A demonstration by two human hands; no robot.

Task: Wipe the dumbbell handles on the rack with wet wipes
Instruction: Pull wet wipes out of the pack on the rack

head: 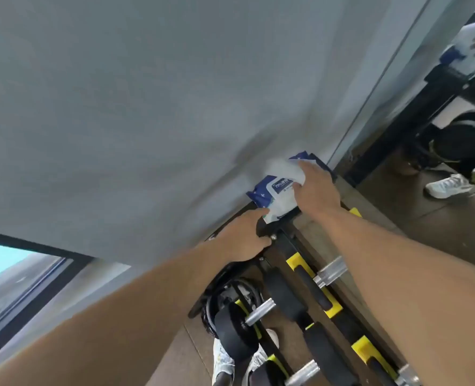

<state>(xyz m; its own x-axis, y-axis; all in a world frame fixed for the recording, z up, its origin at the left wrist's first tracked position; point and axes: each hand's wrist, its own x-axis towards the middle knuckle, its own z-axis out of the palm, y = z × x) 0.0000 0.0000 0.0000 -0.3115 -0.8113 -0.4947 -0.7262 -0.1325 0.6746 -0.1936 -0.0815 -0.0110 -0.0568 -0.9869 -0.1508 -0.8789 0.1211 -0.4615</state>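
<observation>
At far left, a window with a dark frame sits low in the tilted view, below a broad grey wall.

The left forearm runs from the lower left corner up and to the right. The left hand lies palm down at the top end of the black rack; its index finger stretches forward to touch the lower left corner of the wet wipes pack, while the remaining fingers curl over the rack's edge near a bolt. Whether these fingers truly grip the frame cannot be told.

The pack, blue and white with a printed label, rests on the rack's top end against the wall.

The right forearm enters from the lower right and reaches up and to the left. The right hand lies over the right half of the pack, fingers spread and bent down upon its white top face; motion blur hides whether the fingertips pinch a sheet or merely press.

Below the hands, dumbbells with black heads and chrome handles lie on the rack's tiers, which carry yellow cradles. Two pale shoes show on the brown floor beneath.

At far right, a mirror reflects the rack, a dumbbell, one shoe, and, in blur, a hand and the pack.
</observation>
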